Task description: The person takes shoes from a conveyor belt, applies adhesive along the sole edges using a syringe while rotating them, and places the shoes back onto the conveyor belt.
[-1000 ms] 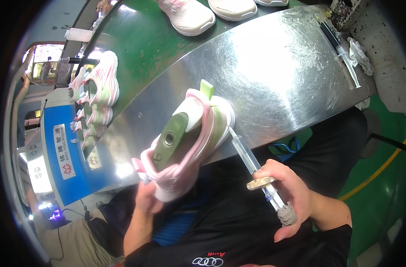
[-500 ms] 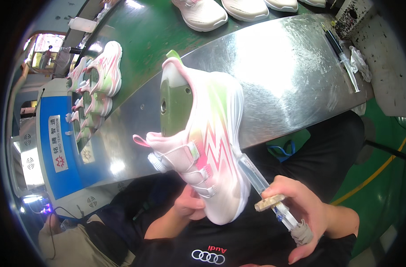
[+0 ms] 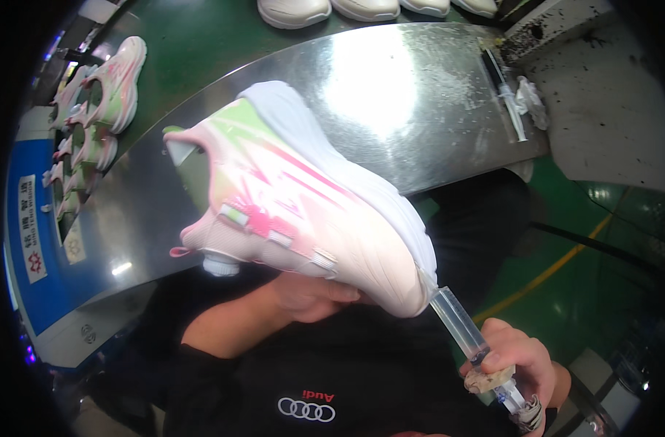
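A pink, white and light-green sneaker (image 3: 296, 189) with a dial closure is tilted sideways over my lap, its toe to the right. My left hand (image 3: 312, 295) grips it from beneath near the forefoot, most fingers hidden behind the upper. In my right hand (image 3: 518, 357) is a clear syringe (image 3: 458, 320), its plunger end wrapped in grey material and a tan wrapping at the flange. The syringe tip meets the seam between upper and white sole at the toe. Clear liquid seems to fill part of the barrel.
A shiny metal plate (image 3: 449, 95) lies ahead, with a second syringe with a black end (image 3: 506, 95) and crumpled white plastic (image 3: 530, 103) at its right. Similar sneakers (image 3: 117, 87) line the green surface at left; cream shoes (image 3: 296, 11) stand at the far edge.
The sneaker has turned so its toe points right and its sole faces up-right. The syringe tip has travelled from the side of the sole to the toe; my right hand moved lower right.
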The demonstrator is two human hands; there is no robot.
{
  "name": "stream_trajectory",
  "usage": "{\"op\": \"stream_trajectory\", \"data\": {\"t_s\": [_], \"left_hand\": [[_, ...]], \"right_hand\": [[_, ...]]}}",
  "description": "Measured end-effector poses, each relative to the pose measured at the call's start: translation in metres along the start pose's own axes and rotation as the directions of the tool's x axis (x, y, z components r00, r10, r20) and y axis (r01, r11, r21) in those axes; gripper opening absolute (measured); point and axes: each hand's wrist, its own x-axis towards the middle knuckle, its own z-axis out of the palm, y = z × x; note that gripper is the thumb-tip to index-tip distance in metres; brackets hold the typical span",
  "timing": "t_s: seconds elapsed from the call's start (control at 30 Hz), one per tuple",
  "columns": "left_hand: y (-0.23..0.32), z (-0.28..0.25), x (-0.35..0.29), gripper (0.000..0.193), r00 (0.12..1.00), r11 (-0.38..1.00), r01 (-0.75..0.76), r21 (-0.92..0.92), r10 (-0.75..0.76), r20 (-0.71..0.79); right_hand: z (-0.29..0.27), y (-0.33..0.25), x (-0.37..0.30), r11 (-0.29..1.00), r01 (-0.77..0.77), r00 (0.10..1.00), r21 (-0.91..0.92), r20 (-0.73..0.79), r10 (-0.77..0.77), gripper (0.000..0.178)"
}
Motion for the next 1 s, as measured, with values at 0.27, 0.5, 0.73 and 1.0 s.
{"op": "stream_trajectory", "data": {"t_s": [0.27, 0.5, 0.73, 1.0], "left_hand": [[0.006, 0.014, 0.032, 0.039, 0.993, 0.992, -0.078, 0.101, 0.069, 0.092], [0.002, 0.010, 0.049, 0.024, 0.991, 0.988, -0.123, 0.091, 0.117, 0.072], [0.008, 0.021, 0.055, 0.024, 0.984, 0.986, -0.153, 0.069, 0.145, 0.105], [0.007, 0.033, 0.058, 0.030, 0.985, 0.987, -0.149, 0.067, 0.142, 0.096]], "right_hand": [[0.007, -0.007, -0.025, 0.988, 0.076, 0.989, -0.133, -0.115, -0.092, 0.074], [0.009, 0.001, -0.028, 0.947, 0.095, 0.986, -0.306, -0.099, -0.130, 0.078], [0.019, 0.018, -0.020, 0.751, 0.208, 0.969, -0.627, 0.026, -0.247, 0.083], [0.033, 0.048, -0.009, 0.499, 0.248, 0.886, -0.830, -0.014, -0.463, 0.068]]}}
